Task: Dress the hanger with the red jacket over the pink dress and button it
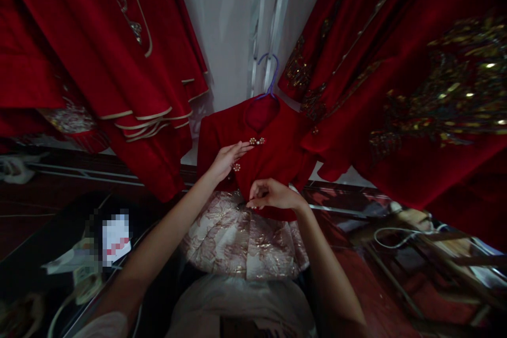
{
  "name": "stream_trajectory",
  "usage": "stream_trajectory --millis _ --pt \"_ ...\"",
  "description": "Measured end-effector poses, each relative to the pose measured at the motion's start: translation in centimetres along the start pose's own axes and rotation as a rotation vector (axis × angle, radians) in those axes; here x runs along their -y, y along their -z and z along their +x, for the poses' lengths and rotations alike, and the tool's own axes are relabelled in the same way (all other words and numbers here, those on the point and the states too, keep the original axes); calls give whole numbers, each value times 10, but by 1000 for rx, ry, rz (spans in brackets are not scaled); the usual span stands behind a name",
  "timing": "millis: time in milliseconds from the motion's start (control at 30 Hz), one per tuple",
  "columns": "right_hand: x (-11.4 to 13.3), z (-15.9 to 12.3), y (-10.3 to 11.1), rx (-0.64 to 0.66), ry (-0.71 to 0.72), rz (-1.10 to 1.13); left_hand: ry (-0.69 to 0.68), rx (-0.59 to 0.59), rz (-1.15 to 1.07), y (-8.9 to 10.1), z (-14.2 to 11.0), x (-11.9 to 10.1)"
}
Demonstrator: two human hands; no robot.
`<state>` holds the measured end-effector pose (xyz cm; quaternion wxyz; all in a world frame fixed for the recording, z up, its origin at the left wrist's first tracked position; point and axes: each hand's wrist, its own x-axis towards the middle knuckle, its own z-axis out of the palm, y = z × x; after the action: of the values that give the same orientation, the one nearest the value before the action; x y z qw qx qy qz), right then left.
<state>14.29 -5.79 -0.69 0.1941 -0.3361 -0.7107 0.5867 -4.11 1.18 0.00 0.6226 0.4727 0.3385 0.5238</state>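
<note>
White wall [222, 16], red jacket [279, 156], flower-shaped clasp [261, 141], left grip [229, 158] outstretched, right grip [274, 193] curled, hold unclear

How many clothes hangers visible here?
1: the purple hanger, in the neck of the red jacket before the left hand and right hand. Others may be hidden: the tops of the red clothes to either side are out of frame.

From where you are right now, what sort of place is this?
Probably a garment workshop or clothing shop. Red garments hang on both sides, some with glittering trim, and between them is a red top on a purple hanger.
</note>
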Motion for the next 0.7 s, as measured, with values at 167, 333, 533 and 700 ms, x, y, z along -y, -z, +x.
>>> stream_trajectory --millis 167,333,533,700 --pt "3 -13 13 49 -24 8 172 73 81 3 7 -13" --pt "8 -22 19 99 -64 -14 89 73 165 -13 3 -17" --pt "13 -30 25 103 -110 -12 -255 57 450 -28 13 -11" --pt "15 -36 29 90 -97 2 -658 36 935 -27 17 -18"
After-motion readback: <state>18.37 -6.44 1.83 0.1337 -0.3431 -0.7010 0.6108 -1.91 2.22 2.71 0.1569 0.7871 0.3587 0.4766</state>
